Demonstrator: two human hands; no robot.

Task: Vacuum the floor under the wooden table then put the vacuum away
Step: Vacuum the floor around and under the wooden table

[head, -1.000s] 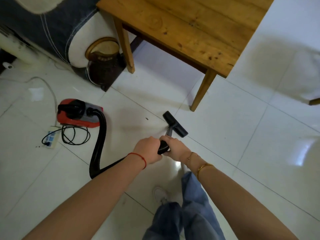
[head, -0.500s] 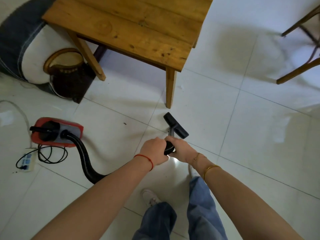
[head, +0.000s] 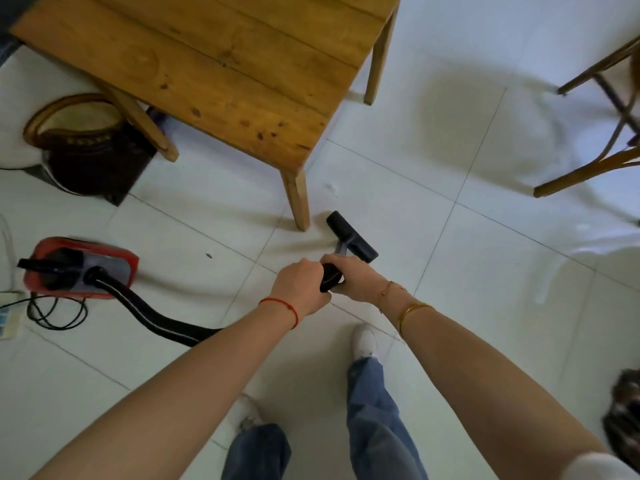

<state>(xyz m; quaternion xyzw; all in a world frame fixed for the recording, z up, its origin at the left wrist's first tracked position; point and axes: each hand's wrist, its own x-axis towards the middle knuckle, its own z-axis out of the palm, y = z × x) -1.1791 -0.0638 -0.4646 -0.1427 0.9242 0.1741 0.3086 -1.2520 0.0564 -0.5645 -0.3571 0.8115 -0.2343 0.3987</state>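
Note:
The wooden table (head: 225, 64) fills the upper left, its nearest leg (head: 297, 199) standing on the white tiled floor. The black vacuum nozzle (head: 351, 235) lies on the floor just right of that leg. My left hand (head: 301, 285) and my right hand (head: 353, 277) both grip the black hose handle (head: 329, 277) just behind the nozzle. The black hose (head: 149, 315) curves left to the red vacuum body (head: 79, 268) on the floor at the left.
A dark basket (head: 83, 147) stands by the table's far left leg. A power strip (head: 8, 318) and coiled black cord (head: 55, 311) lie beside the vacuum body. Wooden chair legs (head: 588, 168) reach in at the right. A small dark speck (head: 208, 256) lies on the tiles.
The view has swung right, so the table, basket and vacuum body sit further left in frame. The nozzle now lies right beside the near table leg. Both hands keep their grip.

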